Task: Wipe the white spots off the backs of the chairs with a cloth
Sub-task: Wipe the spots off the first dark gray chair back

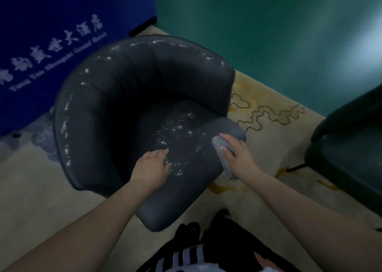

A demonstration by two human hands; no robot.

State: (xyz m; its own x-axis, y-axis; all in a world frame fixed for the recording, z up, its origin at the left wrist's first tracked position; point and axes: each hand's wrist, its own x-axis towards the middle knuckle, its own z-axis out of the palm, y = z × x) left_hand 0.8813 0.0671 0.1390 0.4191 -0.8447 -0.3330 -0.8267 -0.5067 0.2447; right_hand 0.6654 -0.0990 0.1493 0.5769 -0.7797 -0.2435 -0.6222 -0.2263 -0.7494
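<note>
The right hand [237, 156] grips the cloth [223, 154] at the chair's [124, 98] right edge; the spots [177, 131] lie just left, beside the flat, relaxed left hand [153, 164].

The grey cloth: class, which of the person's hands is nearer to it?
Right. The right hand grips the cloth at the seat's edge; the left hand rests apart on the seat.

two chairs: one grey chair [132, 110], one dark chair [349, 147]; one cloth [224, 154]; two hands.
</note>
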